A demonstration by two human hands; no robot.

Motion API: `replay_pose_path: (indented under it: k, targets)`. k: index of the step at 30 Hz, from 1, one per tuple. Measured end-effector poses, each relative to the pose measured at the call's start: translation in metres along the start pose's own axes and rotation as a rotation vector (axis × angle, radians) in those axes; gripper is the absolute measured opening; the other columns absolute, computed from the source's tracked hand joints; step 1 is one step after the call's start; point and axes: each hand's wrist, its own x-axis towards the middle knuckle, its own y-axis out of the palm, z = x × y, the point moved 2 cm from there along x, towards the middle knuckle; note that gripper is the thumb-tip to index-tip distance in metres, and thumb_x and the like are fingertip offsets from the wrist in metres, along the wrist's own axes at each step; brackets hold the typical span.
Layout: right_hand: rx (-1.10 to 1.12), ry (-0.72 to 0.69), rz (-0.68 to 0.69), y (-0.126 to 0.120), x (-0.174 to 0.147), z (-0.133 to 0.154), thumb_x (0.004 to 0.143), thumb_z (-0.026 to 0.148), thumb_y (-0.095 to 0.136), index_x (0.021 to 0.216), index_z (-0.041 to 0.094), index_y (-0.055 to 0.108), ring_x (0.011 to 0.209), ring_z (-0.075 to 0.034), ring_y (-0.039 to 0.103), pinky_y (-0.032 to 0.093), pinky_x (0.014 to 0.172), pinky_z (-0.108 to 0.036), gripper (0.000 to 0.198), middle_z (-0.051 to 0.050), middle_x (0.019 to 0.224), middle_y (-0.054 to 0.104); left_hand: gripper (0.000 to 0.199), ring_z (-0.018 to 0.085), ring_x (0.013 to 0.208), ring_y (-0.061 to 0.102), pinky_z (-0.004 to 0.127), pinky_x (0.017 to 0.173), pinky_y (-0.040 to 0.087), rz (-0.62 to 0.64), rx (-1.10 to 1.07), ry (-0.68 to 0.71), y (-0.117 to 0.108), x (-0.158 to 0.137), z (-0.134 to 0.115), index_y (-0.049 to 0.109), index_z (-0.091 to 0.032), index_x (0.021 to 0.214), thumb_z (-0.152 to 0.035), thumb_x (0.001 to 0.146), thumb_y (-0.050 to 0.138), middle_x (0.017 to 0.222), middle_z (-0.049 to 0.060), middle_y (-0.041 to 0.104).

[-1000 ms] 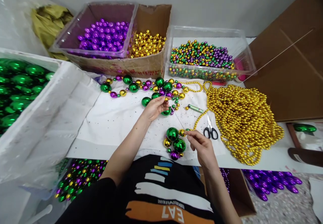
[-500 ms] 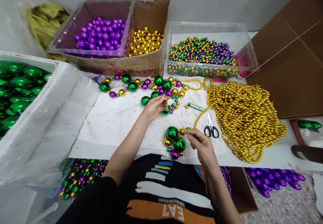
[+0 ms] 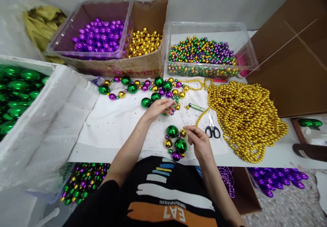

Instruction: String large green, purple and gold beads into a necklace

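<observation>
My right hand (image 3: 200,141) is closed in a pinch on a thin straight needle (image 3: 182,118), which points up and left. Close to its tip, my left hand (image 3: 158,110) has bent fingers drawn together over a small cluster of beads (image 3: 176,99); what they hold, if anything, is hidden. Left of my right hand lies a short strand of big green (image 3: 181,146), gold (image 3: 168,143) and purple beads (image 3: 176,156). A longer strand of green, purple and gold beads (image 3: 132,88) stretches across the white cloth (image 3: 107,124) beyond my left hand.
Black-handled scissors (image 3: 213,131) and a green tube (image 3: 196,107) lie right of my hands, beside a heap of gold bead strings (image 3: 247,118). Behind stand a cardboard box (image 3: 114,68) and a clear bin (image 3: 204,26) of beads. A white foam box (image 3: 63,107) is at left.
My left hand has moved slightly right onto the small beads, and the gold bead at its fingertips no longer shows. My right hand has shifted slightly up and left with the needle.
</observation>
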Motion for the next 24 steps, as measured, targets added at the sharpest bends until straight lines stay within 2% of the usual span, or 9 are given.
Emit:
replay_pose_path:
  k: [3, 5, 7, 10, 16, 20, 22, 24]
  targets:
    - [0.017, 0.014, -0.034, -0.002, 0.001, -0.001, 0.07, 0.034, 0.075, 0.084, 0.019, 0.074, 0.048, -0.006, 0.036, 0.028, 0.045, -0.024, 0.021, -0.002, 0.08, 0.067, 0.019, 0.016, 0.075, 0.062, 0.029, 0.071, 0.049, -0.267, 0.495, 0.117, -0.009, 0.022, -0.011, 0.07, -0.014, 0.091, -0.025, 0.093, 0.054, 0.086, 0.007, 0.067]
    - [0.016, 0.021, -0.044, -0.003, 0.0, -0.002, 0.07, 0.034, 0.075, 0.084, 0.019, 0.073, 0.048, -0.006, 0.036, 0.027, 0.045, -0.024, 0.021, -0.002, 0.08, 0.067, 0.017, 0.022, 0.092, 0.064, 0.034, 0.084, 0.048, -0.346, 0.878, 0.181, -0.008, 0.038, -0.018, 0.071, -0.015, 0.096, -0.02, 0.091, 0.056, 0.098, 0.01, 0.067]
    - [0.013, 0.026, -0.046, -0.004, -0.002, -0.003, 0.071, 0.034, 0.075, 0.086, 0.019, 0.073, 0.049, -0.006, 0.036, 0.027, 0.044, -0.024, 0.022, -0.002, 0.078, 0.066, 0.022, 0.027, 0.105, 0.063, 0.039, 0.09, 0.046, -0.297, 1.187, 0.169, -0.003, 0.053, -0.022, 0.07, -0.016, 0.107, -0.016, 0.091, 0.054, 0.111, 0.013, 0.064]
    - [0.013, 0.03, -0.041, -0.005, -0.005, -0.004, 0.072, 0.035, 0.074, 0.087, 0.019, 0.073, 0.049, -0.007, 0.036, 0.028, 0.044, -0.024, 0.022, -0.002, 0.077, 0.066, 0.03, 0.03, 0.105, 0.064, 0.041, 0.088, 0.047, -0.168, 1.434, 0.091, 0.006, 0.062, -0.024, 0.066, -0.015, 0.115, -0.012, 0.09, 0.05, 0.118, 0.016, 0.06]
    - [0.037, 0.045, -0.061, -0.009, -0.007, -0.006, 0.069, 0.033, 0.076, 0.084, 0.019, 0.073, 0.048, -0.006, 0.036, 0.026, 0.044, -0.024, 0.02, -0.003, 0.084, 0.068, 0.034, 0.03, 0.11, 0.062, 0.04, 0.089, 0.048, -0.075, 1.51, 0.134, 0.005, 0.052, -0.02, 0.061, -0.017, 0.123, -0.017, 0.092, 0.048, 0.126, 0.015, 0.054]
    - [0.035, 0.043, -0.058, -0.009, -0.006, -0.005, 0.069, 0.034, 0.076, 0.084, 0.019, 0.073, 0.047, -0.006, 0.037, 0.026, 0.043, -0.024, 0.021, -0.002, 0.08, 0.067, 0.036, 0.03, 0.11, 0.062, 0.042, 0.092, 0.048, -0.016, 1.482, 0.139, 0.003, 0.055, -0.016, 0.062, -0.018, 0.121, -0.01, 0.089, 0.048, 0.129, 0.014, 0.053]
    - [0.034, 0.036, -0.055, -0.009, -0.007, -0.004, 0.069, 0.034, 0.076, 0.084, 0.019, 0.074, 0.048, -0.006, 0.036, 0.027, 0.043, -0.024, 0.022, -0.002, 0.077, 0.066, 0.031, 0.03, 0.112, 0.062, 0.043, 0.095, 0.047, -0.054, 1.356, 0.154, -0.002, 0.056, -0.018, 0.064, -0.017, 0.116, -0.012, 0.089, 0.052, 0.124, 0.014, 0.057]
    - [0.036, 0.031, -0.064, -0.011, -0.009, -0.003, 0.068, 0.035, 0.077, 0.084, 0.019, 0.074, 0.048, -0.006, 0.036, 0.027, 0.043, -0.024, 0.023, -0.002, 0.079, 0.067, 0.026, 0.027, 0.107, 0.063, 0.04, 0.091, 0.05, -0.113, 1.057, 0.185, -0.011, 0.051, -0.021, 0.064, -0.017, 0.114, -0.02, 0.088, 0.059, 0.117, 0.012, 0.06]
